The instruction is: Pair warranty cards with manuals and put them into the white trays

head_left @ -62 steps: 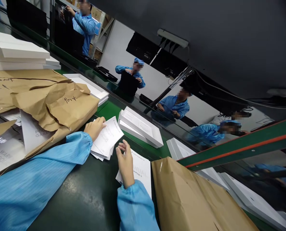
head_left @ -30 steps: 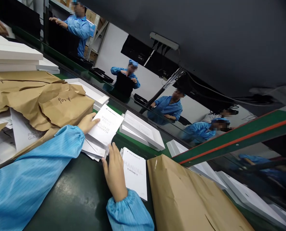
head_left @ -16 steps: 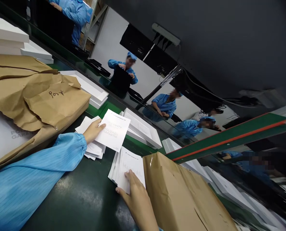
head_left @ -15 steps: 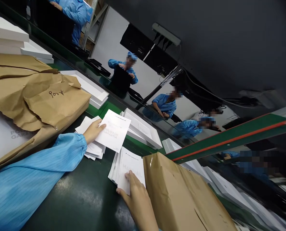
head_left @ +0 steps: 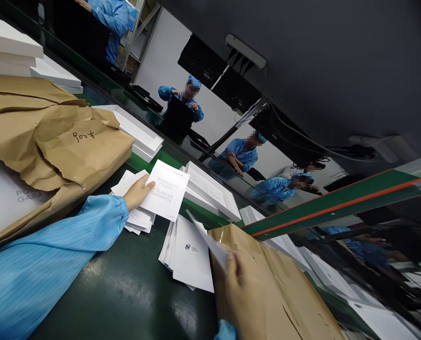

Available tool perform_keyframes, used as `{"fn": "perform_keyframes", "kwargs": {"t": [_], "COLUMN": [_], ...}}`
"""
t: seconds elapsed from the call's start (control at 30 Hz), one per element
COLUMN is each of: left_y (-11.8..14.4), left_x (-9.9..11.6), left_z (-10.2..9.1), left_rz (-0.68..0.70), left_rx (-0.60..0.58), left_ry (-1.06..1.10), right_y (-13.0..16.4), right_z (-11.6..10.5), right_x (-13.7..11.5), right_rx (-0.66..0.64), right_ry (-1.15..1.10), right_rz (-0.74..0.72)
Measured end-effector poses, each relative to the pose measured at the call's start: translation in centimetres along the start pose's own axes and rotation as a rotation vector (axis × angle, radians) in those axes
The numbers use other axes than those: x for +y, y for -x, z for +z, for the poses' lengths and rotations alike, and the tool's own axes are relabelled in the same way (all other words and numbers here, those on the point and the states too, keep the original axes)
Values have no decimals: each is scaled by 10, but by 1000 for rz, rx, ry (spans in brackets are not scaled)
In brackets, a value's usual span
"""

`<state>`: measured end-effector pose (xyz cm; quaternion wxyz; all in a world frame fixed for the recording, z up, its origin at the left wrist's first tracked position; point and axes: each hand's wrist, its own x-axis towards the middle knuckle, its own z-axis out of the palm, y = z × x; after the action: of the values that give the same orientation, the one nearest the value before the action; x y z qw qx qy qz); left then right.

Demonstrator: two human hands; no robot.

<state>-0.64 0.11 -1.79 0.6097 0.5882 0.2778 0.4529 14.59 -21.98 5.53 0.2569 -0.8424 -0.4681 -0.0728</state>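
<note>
My left hand holds up a white warranty policy booklet over a loose pile of the same booklets on the dark green table. My right hand, blurred, grips one white manual booklet, lifted and tilted above the stack of manuals. The top sheet of that stack shows a small logo. Both sleeves are blue.
A brown paper package lies right of the manuals, another at the left. White boxes and an open white tray sit on the green belt, with stacked white boxes far left. Co-workers in blue work opposite.
My left hand picked one warranty booklet off its pile and raised it. My right hand slid onto the manual stack, then lifted its top booklet to the right.
</note>
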Motion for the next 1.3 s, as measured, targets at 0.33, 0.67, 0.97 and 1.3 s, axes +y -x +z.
{"fn": "perform_keyframes", "kwargs": {"t": [0.33,0.67,0.97,1.3], "left_y": [0,0,2,5], "left_x": [2,4,4,4], "left_z": [0,3,4,7], "left_rz": [80,86,130,83], "left_rx": [31,-158,36,-251], "left_ry": [-14,178,139,284], "right_y": [-49,-28,-46,-46], "right_z": [53,105,98,99], "right_x": [-71,-77,-46,-34], "right_rx": [443,72,-106,-275], "right_ry": [-190,-178,-919,-1148], "right_rz": [-494,-990,-4,213]}}
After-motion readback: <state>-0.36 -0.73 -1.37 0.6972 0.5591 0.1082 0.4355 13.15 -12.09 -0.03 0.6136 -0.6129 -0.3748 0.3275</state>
